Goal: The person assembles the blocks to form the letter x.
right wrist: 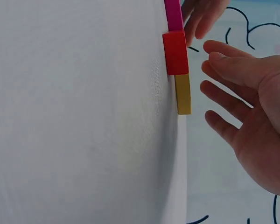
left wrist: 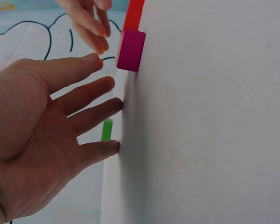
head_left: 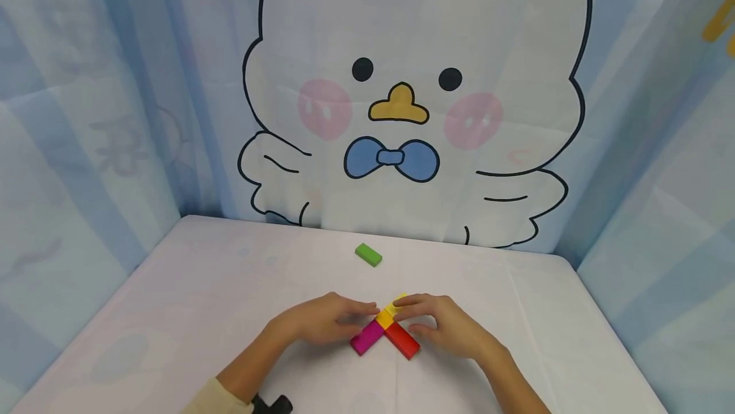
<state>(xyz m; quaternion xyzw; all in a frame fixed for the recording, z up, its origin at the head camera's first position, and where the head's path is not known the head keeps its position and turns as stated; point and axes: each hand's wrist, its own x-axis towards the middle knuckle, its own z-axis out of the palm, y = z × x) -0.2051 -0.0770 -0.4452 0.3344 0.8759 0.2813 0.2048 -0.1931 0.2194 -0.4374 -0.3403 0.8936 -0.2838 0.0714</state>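
A magenta block (head_left: 367, 337) and a red block (head_left: 402, 340) lie on the table, meeting at a corner in a V. Beyond their meeting point is a yellow block (head_left: 385, 319), partly covered by the right fingers; a lighter yellow part shows behind it. My left hand (head_left: 324, 319) is beside the magenta block with fingers extended, and in the left wrist view its lower fingertips (left wrist: 113, 146) are at the tabletop. My right hand (head_left: 445, 326) hovers by the yellow and red blocks, fingers spread and loosely bent. In the right wrist view it stands apart from the red block (right wrist: 176, 53).
A green block (head_left: 369, 254) lies alone towards the back of the table (head_left: 275, 261). Behind stands a curtain (head_left: 402, 210) printed with a cartoon bird. A black object (head_left: 279, 405) shows at the left wrist.
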